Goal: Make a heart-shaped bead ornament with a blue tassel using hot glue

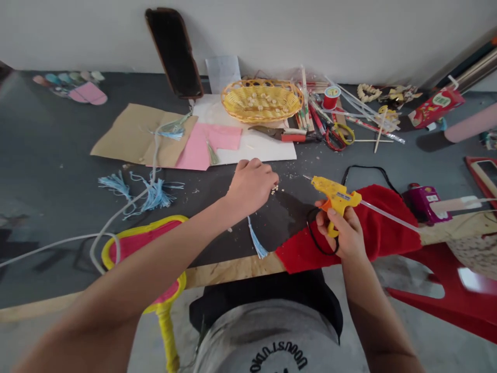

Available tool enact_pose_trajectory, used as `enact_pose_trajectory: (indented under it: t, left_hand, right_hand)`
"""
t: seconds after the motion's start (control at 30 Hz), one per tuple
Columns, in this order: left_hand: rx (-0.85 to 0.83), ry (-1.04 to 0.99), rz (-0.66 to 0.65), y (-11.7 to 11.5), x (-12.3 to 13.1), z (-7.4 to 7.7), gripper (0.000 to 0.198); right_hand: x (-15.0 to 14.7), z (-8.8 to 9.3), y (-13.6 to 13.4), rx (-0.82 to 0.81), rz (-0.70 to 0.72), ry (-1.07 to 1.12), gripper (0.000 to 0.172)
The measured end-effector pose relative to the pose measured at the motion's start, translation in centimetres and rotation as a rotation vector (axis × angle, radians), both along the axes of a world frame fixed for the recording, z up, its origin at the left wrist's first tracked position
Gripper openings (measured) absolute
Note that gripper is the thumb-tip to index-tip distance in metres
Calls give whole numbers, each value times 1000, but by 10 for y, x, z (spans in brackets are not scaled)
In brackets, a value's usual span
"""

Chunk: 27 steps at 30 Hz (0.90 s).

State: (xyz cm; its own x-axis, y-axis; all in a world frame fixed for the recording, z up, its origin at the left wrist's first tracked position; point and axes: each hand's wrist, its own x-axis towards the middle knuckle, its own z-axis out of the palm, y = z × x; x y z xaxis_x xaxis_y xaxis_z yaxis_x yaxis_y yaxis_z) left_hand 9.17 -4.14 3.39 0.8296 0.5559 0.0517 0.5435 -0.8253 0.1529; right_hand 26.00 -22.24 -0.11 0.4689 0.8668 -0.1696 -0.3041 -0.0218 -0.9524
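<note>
My right hand (344,228) is wrapped round the handle of a yellow glue gun (336,192). A clear glue stick (388,215) sticks out of its back, and its nozzle points left towards my left hand. My left hand (252,186) is closed over the dark table, fingers curled down; what they pinch is hidden. Small pale bits (276,189) lie at its fingertips. Below that hand, a light blue tassel (257,239) lies near the table edge, its top end close to my wrist. A red cloth (373,223) spreads beneath the glue gun.
A yellow basket (262,103) with small pale pieces stands at the back. Before it lie pliers (283,134) and scissors (339,135). Several blue tassels (151,196), a white cord (116,215) and a pink, yellow-edged piece (143,235) are left. A phone (174,54) leans upright.
</note>
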Motion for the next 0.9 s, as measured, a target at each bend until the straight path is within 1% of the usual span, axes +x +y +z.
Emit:
enact_pose_trajectory:
  t: [0.07, 0.13, 0.23, 0.43, 0.53, 0.67, 0.77, 0.83, 0.9]
  left_hand:
    - [9, 57, 6, 2, 6, -2, 19]
    - [23, 88, 10, 2, 8, -2, 19]
    - [52, 95, -4, 0, 10, 0, 18]
    - [58, 116, -41, -3, 14, 0, 16]
    - [75, 123, -61, -4, 16, 0, 19]
    - [61, 142, -61, -3, 18, -1, 22]
    - [17, 113, -57, -2, 17, -2, 21]
    - [-52, 50, -26, -1, 13, 1, 18]
    - [-152, -46, 26, -3, 4, 7, 16]
  right_hand:
    - [1, -1, 0, -5, 34, -11, 18]
    - [2, -1, 0, 7, 38, -10, 18]
    - [1, 1, 1, 27, 32, 3, 18]
    - [1, 4, 2, 33, 62, 19, 15]
    - [1, 3, 2, 45, 58, 37, 15]
    - [2, 4, 1, 8, 41, 34, 17]
    - [1, 4, 0, 9, 40, 19, 15]
    - [1, 3, 0, 24, 45, 24, 13]
    - [1, 2, 0, 31, 53, 26, 12]
